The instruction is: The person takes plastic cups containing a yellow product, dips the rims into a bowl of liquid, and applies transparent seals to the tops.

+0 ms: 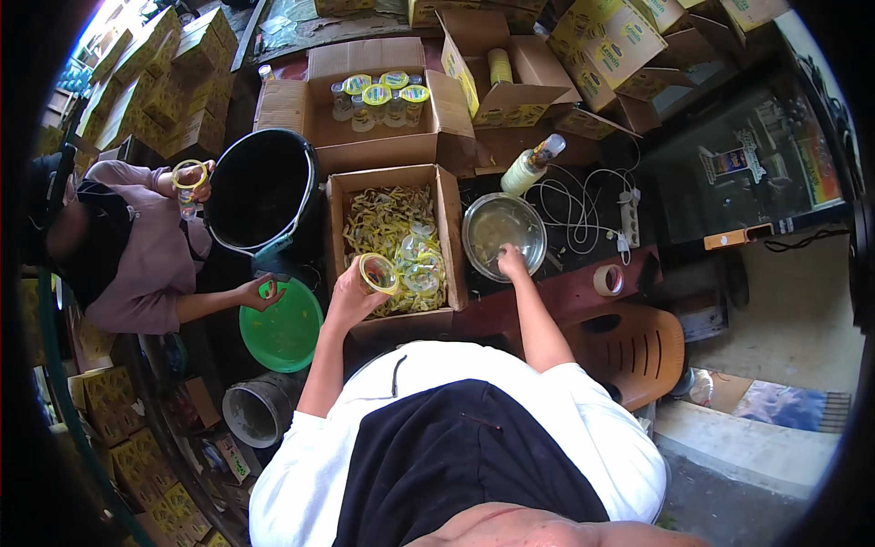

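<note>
My left hand (pixel 348 296) grips a clear plastic cup (pixel 378 273) with a yellow rim, above the front left of an open carton (pixel 458 237). Yellow strips (pixel 374 216) fill that carton, and several clear cups (pixel 421 264) lie among them on the right. My right hand (pixel 512 262) reaches over the near edge of a round metal bowl (pixel 538 232). Its fingers are drawn together; what they hold, if anything, is too small to make out. A pale, cloudy content shows in the bowl.
A co-worker's hand (pixel 200 182) at the left holds another yellow-rimmed cup, beside a black bucket (pixel 314 196) and green basin (pixel 283 342). Behind stands a carton (pixel 365 56) of lidded cups. A wrapped bottle (pixel 524 173), white cable (pixel 583 214), tape roll (pixel 608 280) and brown chair (pixel 638 342) are rightward.
</note>
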### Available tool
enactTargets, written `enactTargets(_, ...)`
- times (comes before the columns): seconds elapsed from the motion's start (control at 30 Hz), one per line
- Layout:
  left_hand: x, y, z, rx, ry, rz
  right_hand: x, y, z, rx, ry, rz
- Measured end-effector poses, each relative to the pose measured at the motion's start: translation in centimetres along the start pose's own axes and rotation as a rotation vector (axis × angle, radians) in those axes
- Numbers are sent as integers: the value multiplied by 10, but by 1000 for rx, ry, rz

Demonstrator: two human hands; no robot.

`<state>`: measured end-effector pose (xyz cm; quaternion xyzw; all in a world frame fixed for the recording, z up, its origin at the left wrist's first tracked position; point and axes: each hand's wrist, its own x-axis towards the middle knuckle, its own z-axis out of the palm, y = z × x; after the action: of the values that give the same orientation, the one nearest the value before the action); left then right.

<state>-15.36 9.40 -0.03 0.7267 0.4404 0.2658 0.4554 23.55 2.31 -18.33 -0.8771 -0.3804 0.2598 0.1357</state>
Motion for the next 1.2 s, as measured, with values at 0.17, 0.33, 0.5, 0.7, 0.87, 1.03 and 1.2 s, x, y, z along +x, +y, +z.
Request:
enactTargets(0.17,-8,-11,3,-5,7,0,-15,-19,3,-139,-270,16)
enactTargets(0.33,-5,-3,3,70,-37,62,-9,-42,15,98,-307,38)
enactTargets(0.5,-4,3,4,118,-75,68,-4,-60,19,330,-203,-53)
enactTargets(0.7,-5,-4,1,112,-40,7,-8,-64,15,549,-168,-145)
enactTargets(0.87,-4,-5,-4,92,-15,-18,-9,-48,13,689,-70,-159)
enactTargets(1.03,4,-7,0,113,-34,-44,-12,-36,-1,162,64,-283)
enactTargets(1.2,6,-13,1,110,-40,-81,-59,-144,-90,569,375,-460)
